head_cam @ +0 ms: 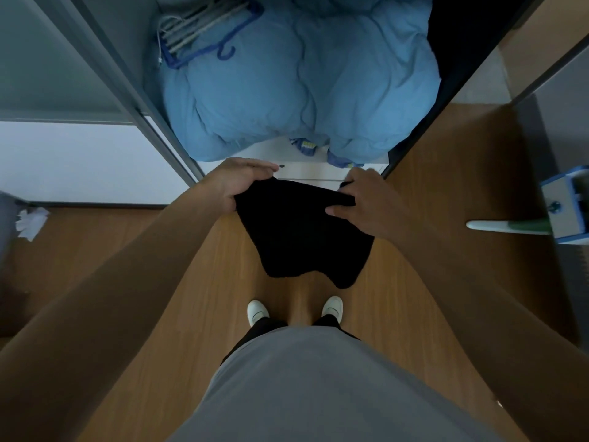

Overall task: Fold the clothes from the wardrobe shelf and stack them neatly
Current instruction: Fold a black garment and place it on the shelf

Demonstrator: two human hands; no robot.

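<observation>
I see my left hand and right hand both pinching the black garment's top edge, mid-frame, hanging over the wood floor, blue duvet crowding the wardrobe shelf above, hangers upper left, crumpled tissue far left

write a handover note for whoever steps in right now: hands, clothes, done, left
Left grip pinches one top corner of the black garment; right grip pinches the other.
The garment hangs loose, not yet folded, over the floor, in front of the wardrobe shelf, which holds a blue duvet and hangers.
Done: garment in hand. No folded stack in view.
Left: fold it, stack it, then any further clothes.
</observation>
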